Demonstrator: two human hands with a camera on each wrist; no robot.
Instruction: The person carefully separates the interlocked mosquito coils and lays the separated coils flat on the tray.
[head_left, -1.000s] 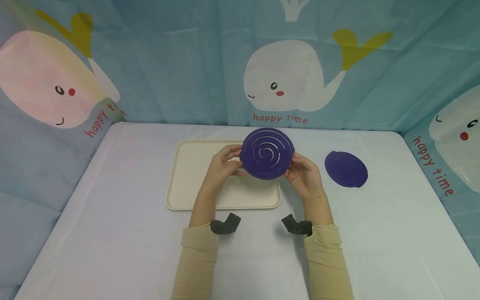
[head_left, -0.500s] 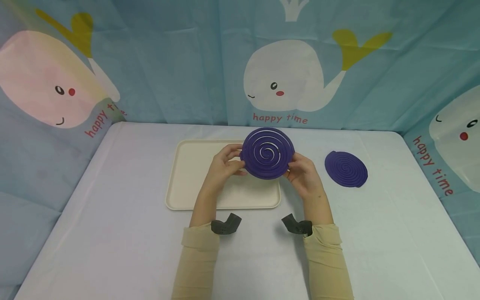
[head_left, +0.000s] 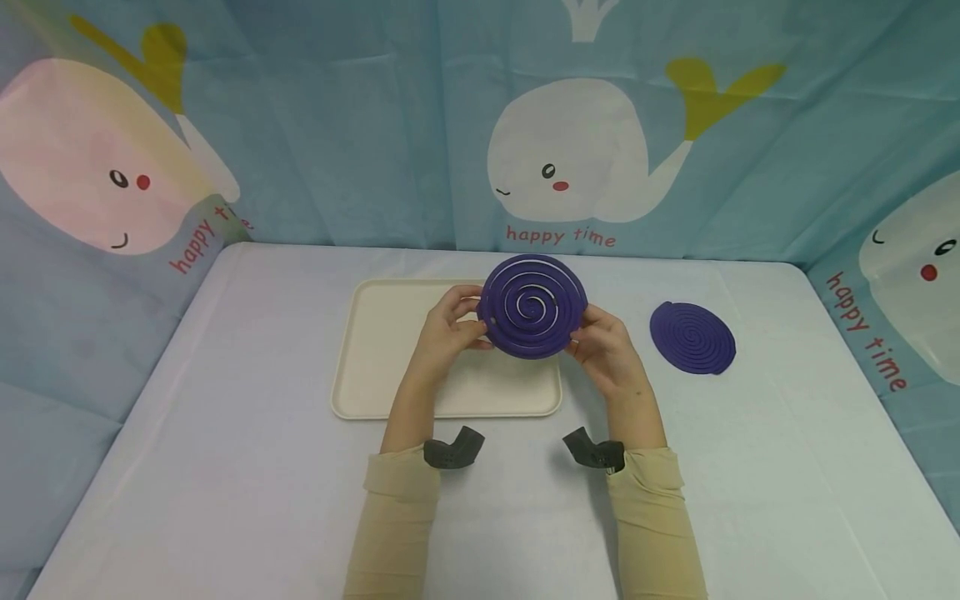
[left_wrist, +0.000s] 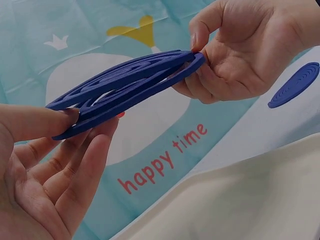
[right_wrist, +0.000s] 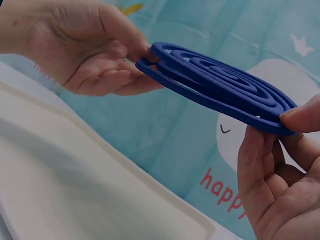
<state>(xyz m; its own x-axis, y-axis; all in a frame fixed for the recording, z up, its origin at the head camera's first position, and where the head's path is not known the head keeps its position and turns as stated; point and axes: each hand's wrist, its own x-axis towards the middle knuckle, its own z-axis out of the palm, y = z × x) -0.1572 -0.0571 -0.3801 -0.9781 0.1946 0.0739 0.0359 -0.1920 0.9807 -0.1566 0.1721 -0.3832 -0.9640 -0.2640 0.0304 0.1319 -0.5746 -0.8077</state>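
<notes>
A purple spiral coaster (head_left: pixel 531 310), round with open gaps between its coils, is held up above the tray between my two hands. My left hand (head_left: pixel 442 337) pinches its left edge, thumb on top and fingers beneath, as the left wrist view (left_wrist: pixel 55 170) shows. On the opposite edge, my right hand (head_left: pixel 606 350) pinches the rim between thumb and fingers. Seen from the side in the right wrist view, the coaster (right_wrist: pixel 225 75) has coils sagging apart at different heights. A second purple spiral coaster (head_left: pixel 693 337) lies flat on the table to the right.
A cream rectangular tray (head_left: pixel 390 375) lies below and left of the held coaster. White cloth covers the table (head_left: pixel 240 467). Behind its far edge hangs a light-blue curtain (head_left: pixel 337 150) printed with whales. Dark wrist bands (head_left: pixel 453 450) protrude inward from both sleeves.
Both hands keep their grip on the coaster, which has shifted very slightly, first right and then back left. The tray and the second coaster have not moved.
</notes>
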